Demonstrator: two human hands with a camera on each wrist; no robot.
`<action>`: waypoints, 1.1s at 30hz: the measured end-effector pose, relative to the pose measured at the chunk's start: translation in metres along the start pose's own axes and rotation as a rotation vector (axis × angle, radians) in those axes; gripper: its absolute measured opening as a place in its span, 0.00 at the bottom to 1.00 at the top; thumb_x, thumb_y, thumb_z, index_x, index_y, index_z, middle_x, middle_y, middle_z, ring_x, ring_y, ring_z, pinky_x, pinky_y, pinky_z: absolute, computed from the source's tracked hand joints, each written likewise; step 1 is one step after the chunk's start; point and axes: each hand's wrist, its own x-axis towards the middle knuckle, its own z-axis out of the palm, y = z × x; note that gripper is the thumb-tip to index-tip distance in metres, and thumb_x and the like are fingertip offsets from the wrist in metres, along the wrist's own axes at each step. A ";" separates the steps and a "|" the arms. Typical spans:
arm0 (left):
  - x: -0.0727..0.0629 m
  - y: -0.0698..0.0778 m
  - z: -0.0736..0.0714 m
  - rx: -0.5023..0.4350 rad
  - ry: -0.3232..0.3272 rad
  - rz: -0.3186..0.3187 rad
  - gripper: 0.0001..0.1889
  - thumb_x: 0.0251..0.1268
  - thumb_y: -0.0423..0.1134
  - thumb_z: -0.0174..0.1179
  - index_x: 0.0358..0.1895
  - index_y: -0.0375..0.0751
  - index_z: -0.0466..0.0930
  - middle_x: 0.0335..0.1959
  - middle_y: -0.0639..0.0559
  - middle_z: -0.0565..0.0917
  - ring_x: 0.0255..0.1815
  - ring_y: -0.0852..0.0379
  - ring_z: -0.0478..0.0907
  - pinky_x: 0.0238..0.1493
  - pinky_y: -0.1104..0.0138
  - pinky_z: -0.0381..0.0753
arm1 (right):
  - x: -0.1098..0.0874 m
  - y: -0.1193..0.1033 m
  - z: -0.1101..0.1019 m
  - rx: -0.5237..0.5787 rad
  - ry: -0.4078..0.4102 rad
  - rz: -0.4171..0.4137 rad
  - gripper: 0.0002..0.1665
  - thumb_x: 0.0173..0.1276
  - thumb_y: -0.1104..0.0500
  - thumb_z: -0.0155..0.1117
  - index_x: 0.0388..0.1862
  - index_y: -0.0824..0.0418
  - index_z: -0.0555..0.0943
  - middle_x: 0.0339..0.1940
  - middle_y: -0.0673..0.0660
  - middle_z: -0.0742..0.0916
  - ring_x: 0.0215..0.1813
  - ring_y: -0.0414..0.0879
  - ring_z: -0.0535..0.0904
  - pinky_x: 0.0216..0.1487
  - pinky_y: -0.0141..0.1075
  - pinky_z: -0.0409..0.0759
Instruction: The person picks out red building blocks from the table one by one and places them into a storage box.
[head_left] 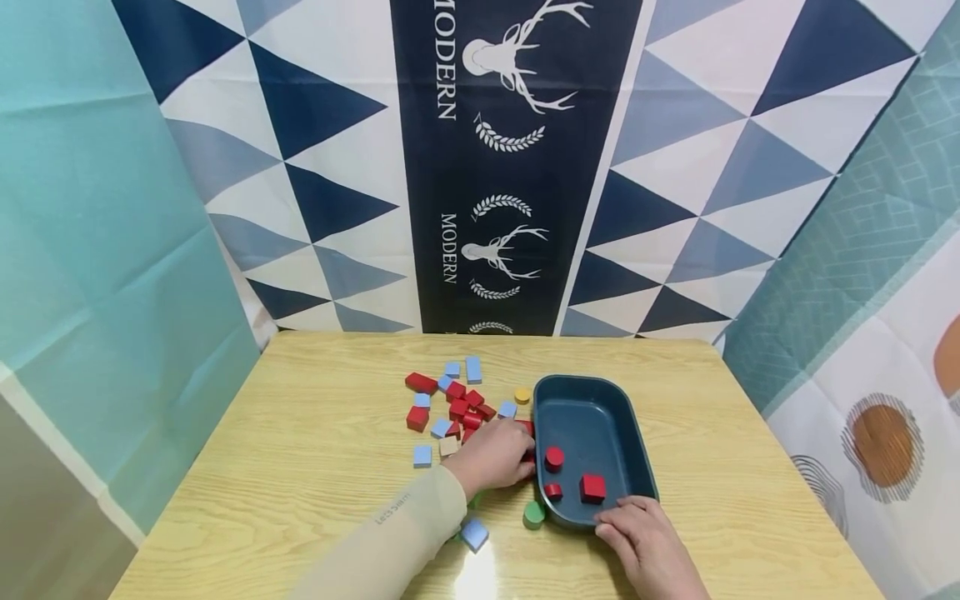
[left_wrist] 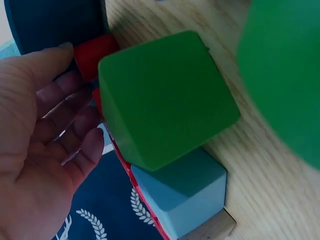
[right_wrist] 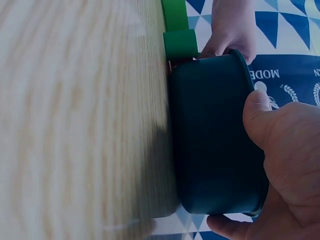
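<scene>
The surface (head_left: 300,467) is pale wood, backed by a cloth (head_left: 697,150) of triangles and stags. The tray (head_left: 592,429) is dark blue, round-cornered, with three red blocks (head_left: 592,490) inside (one a cube). The right grip (head_left: 648,540) pinches its near rim; the left grip (head_left: 497,454), just outside its left wall, has a thumb at a loose red block (left_wrist: 94,59), though whether it holds it I can't tell.

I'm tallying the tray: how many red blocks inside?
3: a cylinder by the left wall, a smaller block on its near side, a cube to its right; the right hand may hide more.
</scene>
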 end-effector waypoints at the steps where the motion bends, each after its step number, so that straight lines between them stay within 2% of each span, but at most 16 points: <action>1: -0.001 0.002 0.000 0.002 -0.005 -0.004 0.09 0.72 0.50 0.70 0.41 0.50 0.92 0.39 0.57 0.90 0.43 0.58 0.85 0.54 0.64 0.85 | 0.000 0.000 0.000 -0.003 0.004 0.000 0.10 0.63 0.58 0.81 0.35 0.40 0.90 0.37 0.29 0.87 0.53 0.43 0.82 0.57 0.46 0.85; 9: -0.006 0.010 0.000 0.076 -0.038 0.002 0.16 0.69 0.55 0.72 0.50 0.50 0.90 0.47 0.58 0.90 0.47 0.58 0.81 0.56 0.66 0.82 | -0.002 0.003 0.002 -0.014 0.047 -0.020 0.12 0.61 0.59 0.82 0.34 0.40 0.90 0.36 0.29 0.87 0.51 0.43 0.82 0.55 0.45 0.86; 14: -0.009 0.009 -0.003 0.060 -0.038 -0.004 0.14 0.68 0.52 0.74 0.49 0.51 0.90 0.42 0.59 0.89 0.42 0.59 0.76 0.52 0.67 0.79 | -0.002 0.002 0.002 -0.011 0.039 -0.008 0.11 0.61 0.59 0.82 0.34 0.41 0.90 0.36 0.29 0.87 0.51 0.43 0.82 0.55 0.45 0.86; 17: -0.010 0.001 -0.017 0.034 -0.026 -0.005 0.10 0.68 0.51 0.73 0.44 0.51 0.90 0.37 0.60 0.87 0.39 0.60 0.74 0.52 0.66 0.79 | -0.001 0.001 0.003 -0.007 0.037 -0.003 0.11 0.62 0.59 0.82 0.34 0.41 0.90 0.36 0.29 0.87 0.51 0.42 0.82 0.55 0.45 0.86; 19: -0.009 -0.008 -0.033 0.027 -0.003 -0.013 0.09 0.68 0.50 0.73 0.42 0.51 0.89 0.34 0.59 0.86 0.38 0.59 0.75 0.50 0.66 0.79 | 0.000 0.001 0.003 -0.008 0.048 -0.009 0.11 0.61 0.59 0.82 0.34 0.41 0.90 0.36 0.30 0.87 0.51 0.43 0.82 0.55 0.45 0.86; 21: -0.007 -0.018 -0.052 0.018 0.025 -0.041 0.08 0.69 0.49 0.72 0.42 0.51 0.89 0.35 0.58 0.86 0.40 0.58 0.76 0.50 0.65 0.81 | 0.000 0.001 0.003 -0.008 0.053 -0.014 0.11 0.61 0.59 0.81 0.34 0.41 0.90 0.36 0.31 0.87 0.51 0.43 0.82 0.55 0.46 0.86; 24: 0.001 -0.026 -0.078 -0.007 0.069 -0.105 0.11 0.71 0.49 0.70 0.49 0.50 0.89 0.43 0.56 0.89 0.48 0.56 0.80 0.54 0.63 0.83 | 0.001 0.001 0.001 -0.009 0.050 -0.015 0.11 0.62 0.59 0.81 0.34 0.41 0.90 0.36 0.31 0.88 0.52 0.43 0.82 0.55 0.46 0.86; 27: 0.015 -0.023 -0.092 -0.060 0.092 -0.139 0.14 0.73 0.52 0.69 0.54 0.52 0.88 0.48 0.57 0.89 0.53 0.56 0.80 0.60 0.62 0.83 | 0.000 0.001 0.000 -0.012 0.032 0.000 0.11 0.62 0.59 0.81 0.34 0.40 0.90 0.37 0.30 0.88 0.52 0.43 0.82 0.56 0.46 0.86; 29: 0.027 -0.016 -0.093 -0.076 0.105 -0.119 0.16 0.73 0.54 0.69 0.55 0.52 0.87 0.49 0.58 0.89 0.53 0.57 0.80 0.62 0.63 0.81 | 0.000 0.001 0.000 -0.012 0.030 0.000 0.11 0.62 0.59 0.81 0.34 0.40 0.90 0.37 0.30 0.88 0.52 0.43 0.82 0.56 0.47 0.86; 33: 0.051 0.005 -0.080 -0.050 0.108 -0.047 0.18 0.75 0.55 0.67 0.59 0.53 0.87 0.51 0.59 0.89 0.54 0.58 0.80 0.64 0.65 0.79 | 0.000 0.000 0.001 -0.003 0.021 0.008 0.11 0.63 0.59 0.81 0.34 0.40 0.90 0.37 0.31 0.88 0.52 0.43 0.82 0.56 0.47 0.85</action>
